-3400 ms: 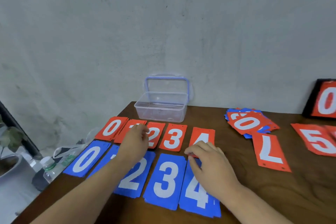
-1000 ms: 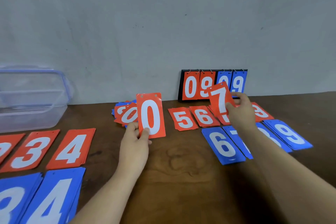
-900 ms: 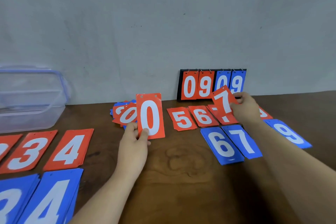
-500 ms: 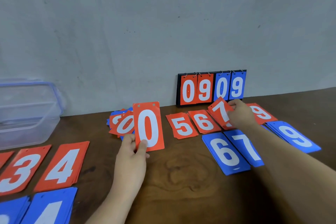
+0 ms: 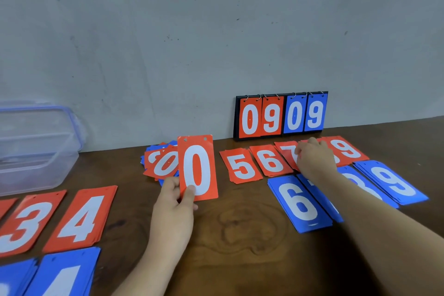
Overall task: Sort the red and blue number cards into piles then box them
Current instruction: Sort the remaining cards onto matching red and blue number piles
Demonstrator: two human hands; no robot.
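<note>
Person sorting glossy number cards on a wood-grained table (image 5: 240,235).
The left hand (image 5: 176,196) is pinching a rectangular red 0 card (image 5: 197,168) upright by its bottom edge, in front of the mixed pile (image 5: 163,163) near the far edge; the right hand (image 5: 313,160) is lying over the red 7 pile (image 5: 286,152), grip unclear. Bare wood is showing between the two hands; the clear plastic box (image 5: 36,151) is sitting far left.

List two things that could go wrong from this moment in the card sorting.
1. The left hand pinches the red 0 card upright by its bottom edge only; it could slip or tip.
2. The right hand rests on the red 7 card, which abuts the red 6 pile, and its forearm crosses the blue 7 pile; pulling back could drag cards askew.
</note>
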